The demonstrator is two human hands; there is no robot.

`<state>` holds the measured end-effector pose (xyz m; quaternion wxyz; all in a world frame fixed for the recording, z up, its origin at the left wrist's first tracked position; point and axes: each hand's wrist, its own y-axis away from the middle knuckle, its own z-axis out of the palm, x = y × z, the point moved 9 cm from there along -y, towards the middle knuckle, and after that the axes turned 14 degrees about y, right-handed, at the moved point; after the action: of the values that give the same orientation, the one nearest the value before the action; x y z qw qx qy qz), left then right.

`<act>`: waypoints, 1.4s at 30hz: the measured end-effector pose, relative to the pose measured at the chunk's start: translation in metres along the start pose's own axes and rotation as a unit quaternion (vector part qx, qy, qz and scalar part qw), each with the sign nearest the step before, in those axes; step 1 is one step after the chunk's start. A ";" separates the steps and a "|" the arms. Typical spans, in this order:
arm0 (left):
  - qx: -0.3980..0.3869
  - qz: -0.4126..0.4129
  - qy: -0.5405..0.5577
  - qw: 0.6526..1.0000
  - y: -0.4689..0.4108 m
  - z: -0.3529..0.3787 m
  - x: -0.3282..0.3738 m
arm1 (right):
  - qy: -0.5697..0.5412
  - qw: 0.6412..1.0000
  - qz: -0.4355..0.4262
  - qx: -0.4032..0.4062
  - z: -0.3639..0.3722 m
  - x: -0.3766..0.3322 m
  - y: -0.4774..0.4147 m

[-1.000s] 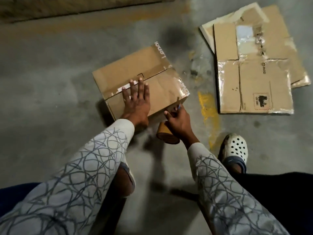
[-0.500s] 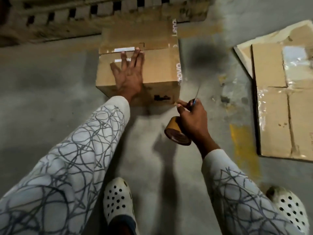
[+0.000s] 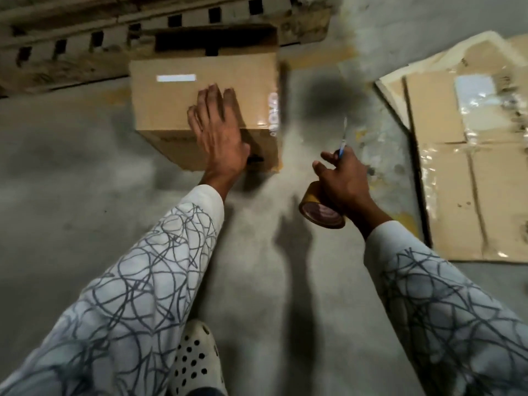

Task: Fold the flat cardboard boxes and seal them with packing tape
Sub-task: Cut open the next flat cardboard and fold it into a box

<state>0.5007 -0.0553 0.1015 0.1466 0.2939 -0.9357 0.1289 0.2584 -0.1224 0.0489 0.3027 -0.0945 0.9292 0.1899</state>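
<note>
1. Cardboard box, folded up and closed, sat on the concrete floor ahead of you and a little left. Its long side ran across your view and its far side was close against the wooden pallet. Glossy tape showed along its right end.
2. Your left hand lay flat on the top at the near edge, fingers straight and together, gripping nothing.
3. Your right hand hung off the box, to its right and nearer you. It was curled round the tape roll, with a thin blue-handled cutter pinched in the fingers, blade pointing away.
4. Flat boxes lay well to the right, long axis running away from you — nearer the right hand, which was full.
5. Judgement: the top looked sealed. Fetching the next flat box would likely mean reaching across with the free left hand — or setting the tape down first.
</note>
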 end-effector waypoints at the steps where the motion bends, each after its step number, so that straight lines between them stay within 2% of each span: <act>1: 0.026 0.031 0.028 0.999 0.009 -0.003 0.026 | 0.002 1.000 0.019 0.012 -0.008 0.011 0.004; 3: 0.052 0.111 0.095 0.988 0.035 0.006 0.085 | 0.003 0.996 0.076 0.047 -0.031 0.049 0.016; 5: 0.007 0.135 0.159 0.978 0.066 0.032 0.136 | -0.005 0.988 0.142 0.066 -0.052 0.098 0.031; 7: -0.101 0.052 0.211 0.971 0.096 0.079 0.165 | -0.023 0.976 0.202 0.077 -0.066 0.146 0.046; 8: -0.170 -0.021 0.255 0.952 0.115 0.109 0.175 | -0.035 0.966 0.239 0.086 -0.074 0.172 0.055; 10: -0.276 -0.167 0.357 0.877 0.164 0.164 0.196 | -0.068 0.942 0.314 0.100 -0.082 0.231 0.071; 11: -0.301 -0.207 0.393 0.843 0.188 0.184 0.207 | -0.085 0.928 0.348 0.100 -0.084 0.255 0.077; 12: -0.319 -0.223 0.409 0.825 0.211 0.200 0.220 | -0.104 0.913 0.382 0.093 -0.080 0.283 0.079; 14: -0.338 -0.209 0.415 0.819 0.245 0.220 0.240 | -0.164 0.883 0.433 0.075 -0.068 0.332 0.077; 17: -0.324 -0.243 0.446 0.798 0.270 0.244 0.244 | -0.281 0.838 0.465 0.043 -0.023 0.411 0.054; 21: -0.268 -0.354 0.467 0.765 0.268 0.263 0.224 | -0.413 0.775 0.472 0.078 -0.020 0.419 0.043; 25: -0.280 -0.381 0.496 0.728 0.258 0.267 0.227 | -0.500 0.703 0.477 0.167 -0.045 0.388 0.060; 27: -0.286 -0.409 0.509 0.701 0.253 0.265 0.227 | -0.528 0.691 0.464 0.168 -0.050 0.367 0.065; 29: -0.304 -0.450 0.537 0.645 0.251 0.262 0.231 | -0.556 0.674 0.455 0.171 -0.048 0.349 0.072; 32: -0.377 -0.472 0.600 0.524 0.245 0.240 0.254 | -0.573 0.667 0.452 0.149 -0.041 0.308 0.091; 33: -0.419 -0.463 0.605 0.493 0.246 0.228 0.262 | -0.581 0.660 0.454 0.140 -0.036 0.292 0.103; 34: -0.451 -0.455 0.597 0.483 0.250 0.214 0.265 | -0.584 0.655 0.461 0.130 -0.031 0.277 0.120; 36: -0.474 -0.427 0.560 0.528 0.255 0.191 0.259 | -0.594 0.645 0.471 0.097 -0.023 0.253 0.157; 37: -0.463 -0.406 0.552 0.562 0.257 0.176 0.251 | -0.594 0.646 0.473 0.080 -0.022 0.242 0.178; 42: -0.342 -0.325 0.501 0.725 0.283 0.077 0.224 | -0.524 0.716 0.460 0.031 -0.051 0.207 0.274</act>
<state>0.1434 0.0294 0.0647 0.7179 0.4028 -0.5534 -0.1267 -0.0135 0.0938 0.0441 0.6191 0.4690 0.5561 0.2958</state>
